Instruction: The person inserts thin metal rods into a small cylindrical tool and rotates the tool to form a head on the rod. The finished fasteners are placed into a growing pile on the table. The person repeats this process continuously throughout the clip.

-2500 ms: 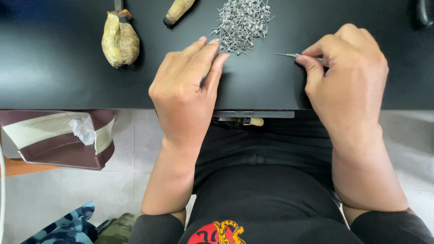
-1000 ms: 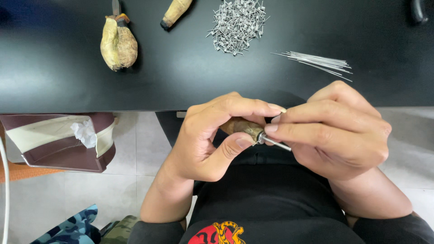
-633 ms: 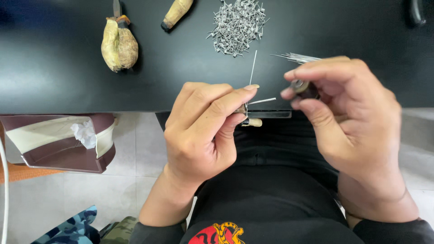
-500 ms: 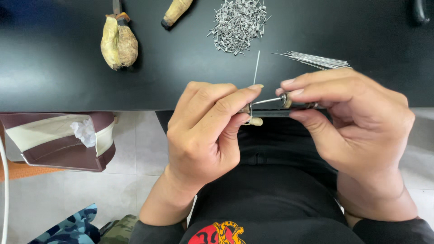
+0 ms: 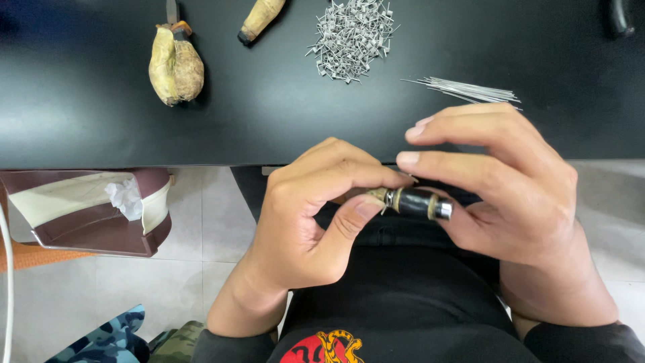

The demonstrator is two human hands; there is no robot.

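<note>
No label, sign or screen shows. The only package-like thing is an open maroon box (image 5: 101,225) with a cream lining, standing on the floor under the black table's left edge, crumpled white tissue (image 5: 126,199) inside it.

Both hands meet over the lap: left hand (image 5: 316,215) and right hand (image 5: 504,195) pinch a small black tool (image 5: 413,202), table (image 5: 269,114) edge just above.

A small craft workshop is showing here: a black bench (image 5: 101,128) is carrying a heap of bent wire staples (image 5: 353,33), a bundle of straight wires (image 5: 470,91) and two cloth-wrapped tool handles (image 5: 176,64), while a bin (image 5: 87,215) is sitting on the tiled floor (image 5: 134,282).
</note>
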